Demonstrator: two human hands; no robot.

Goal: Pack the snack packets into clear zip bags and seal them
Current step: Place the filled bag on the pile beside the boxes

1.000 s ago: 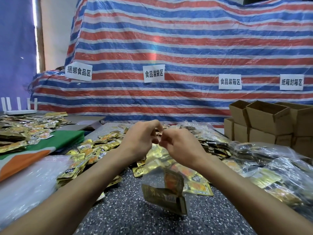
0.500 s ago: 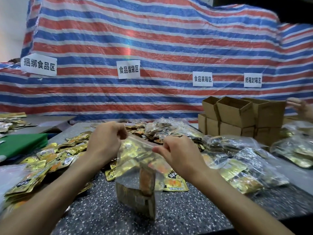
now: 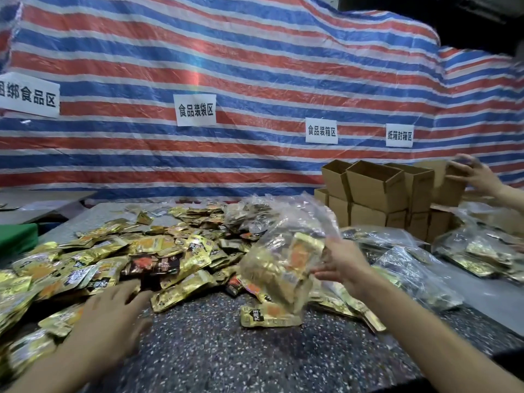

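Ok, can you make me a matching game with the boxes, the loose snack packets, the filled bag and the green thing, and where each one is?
Things:
1. cardboard boxes
2. loose snack packets
3. filled zip bag
4. green surface

Places:
A. far left edge
B. against the right hand
C. stacked at the back right
D. heaped on the left side of the table

Pairs: 1-C, 2-D, 3-B, 4-A

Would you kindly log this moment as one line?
left hand: open, at loose packets | right hand: against filled bag, grip unclear
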